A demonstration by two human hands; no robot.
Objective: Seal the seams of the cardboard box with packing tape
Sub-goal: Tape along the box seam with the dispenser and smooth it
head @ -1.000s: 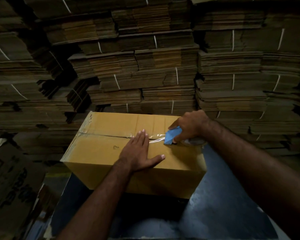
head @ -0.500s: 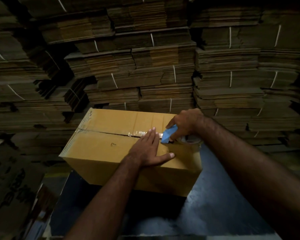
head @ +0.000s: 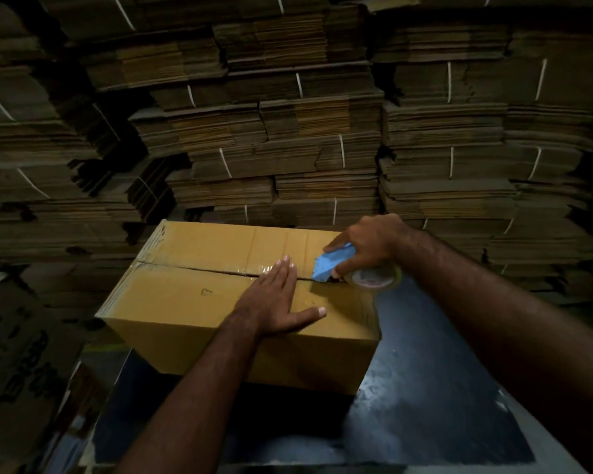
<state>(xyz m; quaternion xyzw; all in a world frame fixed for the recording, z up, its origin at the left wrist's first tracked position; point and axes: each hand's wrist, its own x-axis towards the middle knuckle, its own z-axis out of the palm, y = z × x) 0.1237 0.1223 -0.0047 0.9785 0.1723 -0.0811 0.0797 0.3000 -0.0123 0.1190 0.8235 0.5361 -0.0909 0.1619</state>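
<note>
A closed yellow-brown cardboard box (head: 192, 302) stands on a dark table, its top seam running left to right. Clear tape glints along the seam from the left edge to my fingers. My left hand (head: 274, 302) lies flat on the box top, fingers straight, fingertips pressing the tape on the seam. My right hand (head: 367, 244) grips a blue tape dispenser (head: 332, 265) with a clear tape roll (head: 374, 278), held at the seam's right end near the box's right edge.
The dark blue-grey table (head: 425, 388) extends right of and in front of the box. Tall stacks of flattened, tied cardboard (head: 288, 148) fill the whole background close behind the box. More printed cardboard (head: 21, 364) lies at lower left.
My left hand slid right along the seam, flattening the tape. My right hand pulled the dispenser a little farther right toward the box's edge.
</note>
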